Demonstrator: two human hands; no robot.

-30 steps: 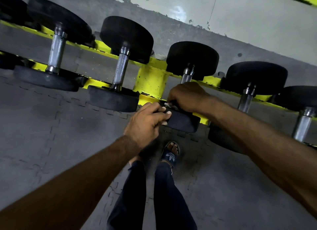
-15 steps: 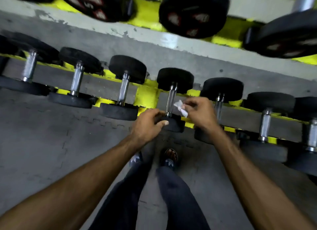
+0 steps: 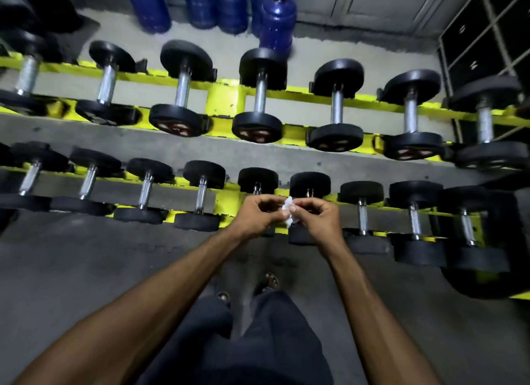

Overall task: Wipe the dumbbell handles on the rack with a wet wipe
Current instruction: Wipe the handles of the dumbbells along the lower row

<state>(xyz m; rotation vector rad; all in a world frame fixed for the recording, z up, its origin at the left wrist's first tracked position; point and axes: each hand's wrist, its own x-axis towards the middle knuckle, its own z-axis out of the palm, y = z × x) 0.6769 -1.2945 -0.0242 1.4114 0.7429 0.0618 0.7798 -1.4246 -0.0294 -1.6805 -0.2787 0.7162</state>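
While both hover over the rack (image 3: 226, 99), left hand (image 3: 256, 212) and right hand (image 3: 318, 216) pinch the wet wipe (image 3: 289, 211) between curled fingertips.

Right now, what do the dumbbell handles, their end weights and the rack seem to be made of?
Dumbbell handles: likely steel, chromed; they look silvery and shiny. End weights: probably rubber-coated, mostly dull black. Rack: seemingly painted metal, glossy yellow with dark scuffs.
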